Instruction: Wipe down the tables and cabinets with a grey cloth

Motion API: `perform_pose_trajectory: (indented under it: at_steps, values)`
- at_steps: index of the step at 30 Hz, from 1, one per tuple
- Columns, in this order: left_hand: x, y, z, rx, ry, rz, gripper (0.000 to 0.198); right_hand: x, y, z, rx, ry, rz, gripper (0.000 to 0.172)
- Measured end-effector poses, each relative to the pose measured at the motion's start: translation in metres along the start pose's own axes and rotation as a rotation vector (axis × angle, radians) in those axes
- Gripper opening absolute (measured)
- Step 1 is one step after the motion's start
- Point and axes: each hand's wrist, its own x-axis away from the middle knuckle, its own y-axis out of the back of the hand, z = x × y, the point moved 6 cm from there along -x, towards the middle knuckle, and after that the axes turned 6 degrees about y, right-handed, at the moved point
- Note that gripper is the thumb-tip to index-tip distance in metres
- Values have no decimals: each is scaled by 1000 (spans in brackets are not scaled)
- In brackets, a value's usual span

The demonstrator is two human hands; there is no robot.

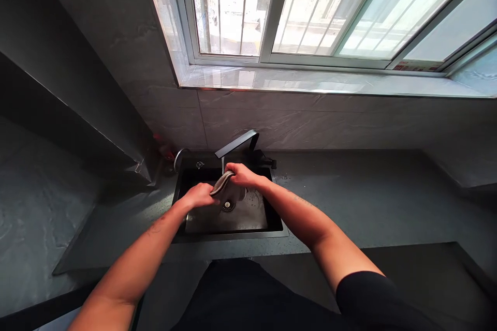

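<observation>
Bare arms reach forward from the bottom of the view, the left forearm (145,251) and the right forearm (298,214), with a black sleeve (373,289) covering the right upper arm. Ahead of them, a broad dark stone surface (349,191) runs beneath a veined grey tile wall (310,119) and a glossy window sill (310,80), with a barred, sliding window (310,10) above. Set into the surface is a black sink (229,230) with a smooth, wet basin and a metal drain (228,206). An angular dark faucet (236,144) arches over its back edge. Both hands close around a twisted grey cloth (221,183) above the basin. Its long axis runs diagonally, with its lower end at the left hand (198,195) and its upper end at the right hand (243,175), which sits nearer the faucet. The fingers of both hands curl tightly around the rope-like fabric, leaving a short, exposed length between them.
</observation>
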Motion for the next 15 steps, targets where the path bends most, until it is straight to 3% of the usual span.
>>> perform_pose_trajectory:
  at_steps: [3, 6, 11, 15]
  values:
    - [-9, -11, 4, 129, -45, 11, 20, -7, 6, 12, 1, 122, 83, 18]
    - [-12, -11, 8, 262, -52, 21, 32, -7, 9, 1, 57, 138, 186, 24]
    - [-18, -26, 18, 322, 38, 190, 56, -1, 9, -44, 99, -69, 115, 34]
    - [-25, -54, 31, 228, 163, 316, 42, -2, 1, -55, 32, -62, 57, 30]
